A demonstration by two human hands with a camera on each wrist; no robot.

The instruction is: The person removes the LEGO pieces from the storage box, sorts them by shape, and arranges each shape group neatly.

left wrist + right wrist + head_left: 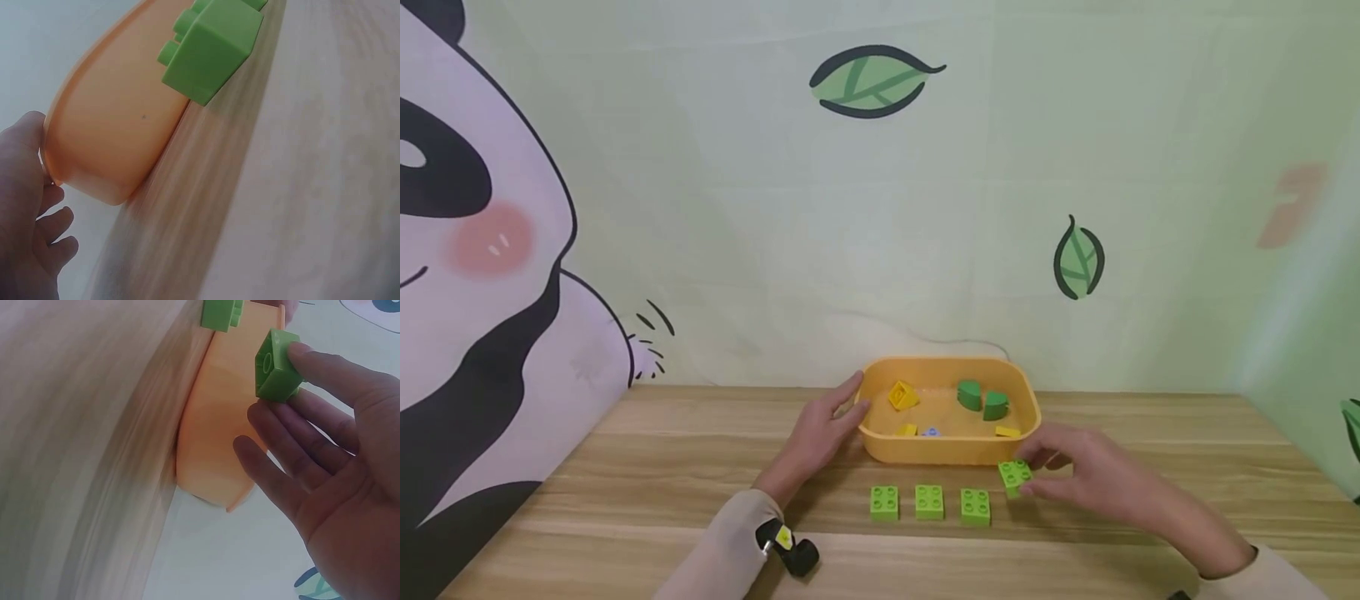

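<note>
My right hand (pixel 1093 475) pinches a light-green toy building brick (pixel 1015 477) between thumb and fingers, just off the front right corner of an orange plastic bin (pixel 940 451). In the right wrist view, the brick's (pixel 281 365) hollow underside faces the camera. The left hand (pixel 820 429) holds the bin's left rim, its thumb at the edge; the left wrist view shows the other fingers (pixel 56 225) loosely bent beside the wall. Three matching green bricks, the left one (pixel 884 503), the middle one (pixel 928 502) and the right one (pixel 975 507), stand studs up in a row before the bin.
Inside the bin lie a yellow angled brick (pixel 902 396), two dark-green leaf-shaped pieces (pixel 969 396), a small blue piece (pixel 932 432) and other yellow pieces (pixel 1007 432), partly hidden by the front wall. Behind the wooden table (pixel 685 467) hangs a printed panda backdrop (pixel 737 208).
</note>
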